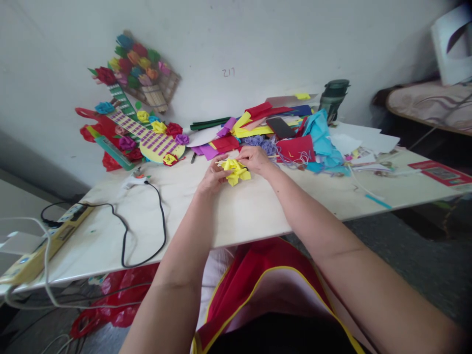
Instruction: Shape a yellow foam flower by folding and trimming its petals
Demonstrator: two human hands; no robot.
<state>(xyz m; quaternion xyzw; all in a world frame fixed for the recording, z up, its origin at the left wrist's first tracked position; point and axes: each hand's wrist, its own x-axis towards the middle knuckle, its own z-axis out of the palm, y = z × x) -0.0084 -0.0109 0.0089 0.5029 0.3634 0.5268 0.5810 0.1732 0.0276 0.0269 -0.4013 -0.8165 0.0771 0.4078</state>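
A yellow paper flower (236,172) with folded, pointed petals is held just above the table between both hands. My left hand (214,176) grips its left side, the thumb lying across the petals. My right hand (255,158) pinches at the flower's upper right, fingers bent together. A thin pale stick or strip shows at the flower's upper left, partly behind my left fingers. Something small and dark sits at its right edge, too small to name. Just behind my right hand lies a tangle of purple yarn (260,142).
Coloured paper, a dark phone (280,128) and blue crepe paper (320,135) lie at the back, near a green bottle (333,98). Decorations with paper flowers (158,127) lean on the wall at left. A hot glue gun (134,180), black cable (164,216) and power strip (47,246) occupy the left side.
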